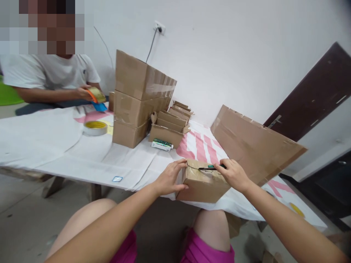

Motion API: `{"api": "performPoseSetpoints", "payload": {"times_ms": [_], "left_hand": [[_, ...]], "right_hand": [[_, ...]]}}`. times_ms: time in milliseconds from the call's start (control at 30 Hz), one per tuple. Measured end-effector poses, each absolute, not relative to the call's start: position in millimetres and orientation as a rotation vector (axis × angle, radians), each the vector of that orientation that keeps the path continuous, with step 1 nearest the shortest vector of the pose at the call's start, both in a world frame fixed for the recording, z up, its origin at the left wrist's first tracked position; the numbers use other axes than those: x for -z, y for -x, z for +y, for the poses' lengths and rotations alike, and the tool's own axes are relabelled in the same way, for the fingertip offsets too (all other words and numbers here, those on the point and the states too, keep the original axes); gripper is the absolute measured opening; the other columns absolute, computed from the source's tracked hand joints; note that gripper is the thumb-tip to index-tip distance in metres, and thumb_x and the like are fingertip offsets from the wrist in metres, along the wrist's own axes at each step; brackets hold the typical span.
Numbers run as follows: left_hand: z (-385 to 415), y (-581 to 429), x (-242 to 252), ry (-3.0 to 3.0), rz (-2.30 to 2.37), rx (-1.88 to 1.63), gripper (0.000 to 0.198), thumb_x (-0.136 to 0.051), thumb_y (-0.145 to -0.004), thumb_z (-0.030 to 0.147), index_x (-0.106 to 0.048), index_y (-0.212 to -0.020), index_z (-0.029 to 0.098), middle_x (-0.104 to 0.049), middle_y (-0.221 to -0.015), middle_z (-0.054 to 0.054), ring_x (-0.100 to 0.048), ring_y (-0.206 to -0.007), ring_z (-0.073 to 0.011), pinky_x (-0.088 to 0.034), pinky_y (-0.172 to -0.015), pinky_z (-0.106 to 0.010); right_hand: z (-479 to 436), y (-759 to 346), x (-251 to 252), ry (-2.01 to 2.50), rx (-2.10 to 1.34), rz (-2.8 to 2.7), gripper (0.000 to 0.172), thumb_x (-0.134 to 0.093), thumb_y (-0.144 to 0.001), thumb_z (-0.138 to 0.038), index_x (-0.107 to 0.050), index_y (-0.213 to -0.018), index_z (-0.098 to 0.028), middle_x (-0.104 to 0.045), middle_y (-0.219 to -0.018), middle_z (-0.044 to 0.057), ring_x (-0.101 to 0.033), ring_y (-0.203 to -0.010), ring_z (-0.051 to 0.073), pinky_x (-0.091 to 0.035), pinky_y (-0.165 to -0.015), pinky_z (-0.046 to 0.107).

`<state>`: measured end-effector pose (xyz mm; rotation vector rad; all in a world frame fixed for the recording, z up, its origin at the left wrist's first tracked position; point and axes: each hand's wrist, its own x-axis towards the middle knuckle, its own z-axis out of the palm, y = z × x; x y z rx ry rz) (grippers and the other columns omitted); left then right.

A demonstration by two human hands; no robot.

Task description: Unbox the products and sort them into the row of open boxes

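Observation:
A small taped cardboard box sits at the near edge of the table. My left hand grips its left end, thumb low on the side and fingers at the top edge. In my right hand is a utility knife with a dark and green body. Its tip points left over the top of the box, where the tape looks wrinkled along the seam. Whether the blade is in the cardboard I cannot tell.
Closed boxes stand stacked three high, beside open boxes and a small green-and-white carton. A large cardboard sheet leans at right. Across the table, a person holds a tape dispenser near a tape roll.

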<state>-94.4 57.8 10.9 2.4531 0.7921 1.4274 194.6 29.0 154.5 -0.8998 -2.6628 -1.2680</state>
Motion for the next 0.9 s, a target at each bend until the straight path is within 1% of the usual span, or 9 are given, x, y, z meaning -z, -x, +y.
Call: {"api": "performPoseSetpoints", "payload": {"times_ms": [167,300,433,500,667,800,900], "left_hand": [[57,95,-12,-2.481,0.821,-1.394,0.070,-0.074,-0.071,0.042,-0.039,-0.127,0.022,-0.043,-0.142,-0.017,-0.043,-0.130,-0.0314,-0.037,-0.105,-0.049],[56,94,-14,-2.499,0.848,-1.361,0.068,-0.073,-0.072,0.039,-0.038,-0.128,0.023,-0.041,-0.142,-0.016,-0.043,-0.129,-0.0314,-0.038,-0.104,-0.049],[55,93,-19,-2.499,0.888,-1.325,0.065,-0.074,-0.070,0.038,-0.043,-0.125,0.023,-0.043,-0.139,-0.015,-0.044,-0.126,-0.0320,-0.039,-0.104,-0.050],[55,92,-20,-2.498,0.904,-1.306,0.066,-0.074,-0.070,0.038,-0.043,-0.127,0.023,-0.042,-0.139,-0.014,-0.044,-0.126,-0.0317,-0.038,-0.104,-0.049],[56,92,-19,-2.503,0.924,-1.270,0.074,-0.072,-0.074,0.039,-0.036,-0.137,0.025,-0.037,-0.142,-0.013,-0.040,-0.129,-0.0319,-0.036,-0.107,-0.051],[57,91,-16,-2.504,0.913,-1.270,0.075,-0.071,-0.074,0.039,-0.036,-0.138,0.026,-0.036,-0.143,-0.013,-0.040,-0.130,-0.0319,-0.037,-0.107,-0.051],[57,92,-15,-2.505,0.913,-1.275,0.073,-0.071,-0.074,0.039,-0.036,-0.138,0.026,-0.036,-0.143,-0.013,-0.040,-0.130,-0.0316,-0.037,-0.107,-0.050]], "right_hand": [[33,-239,-155,1.045,1.286,-2.645,0.029,-0.043,-0.093,-0.010,-0.066,-0.107,-0.020,-0.060,-0.093,0.010,-0.051,-0.080,0.019,-0.034,-0.071,0.030],[25,-273,-153,1.207,1.254,-2.613,0.031,-0.044,-0.092,-0.009,-0.066,-0.110,-0.022,-0.061,-0.091,0.008,-0.052,-0.077,0.018,-0.035,-0.068,0.029],[14,-281,-147,1.306,1.076,-2.495,0.023,-0.050,-0.094,-0.024,-0.064,-0.111,-0.019,-0.061,-0.090,0.008,-0.055,-0.078,0.019,-0.041,-0.069,0.030],[11,-277,-144,1.300,0.985,-2.440,0.024,-0.051,-0.094,-0.029,-0.064,-0.111,-0.017,-0.062,-0.093,0.009,-0.057,-0.081,0.020,-0.044,-0.072,0.030],[10,-256,-139,1.245,0.915,-2.403,0.025,-0.049,-0.094,-0.028,-0.062,-0.112,-0.017,-0.062,-0.096,0.010,-0.058,-0.084,0.021,-0.046,-0.074,0.031],[14,-232,-139,1.173,0.966,-2.420,0.024,-0.048,-0.095,-0.026,-0.064,-0.111,-0.016,-0.062,-0.097,0.010,-0.058,-0.084,0.020,-0.045,-0.074,0.031],[19,-220,-140,1.110,1.043,-2.474,0.024,-0.047,-0.095,-0.023,-0.065,-0.110,-0.017,-0.063,-0.095,0.010,-0.056,-0.083,0.019,-0.041,-0.073,0.030]]}}
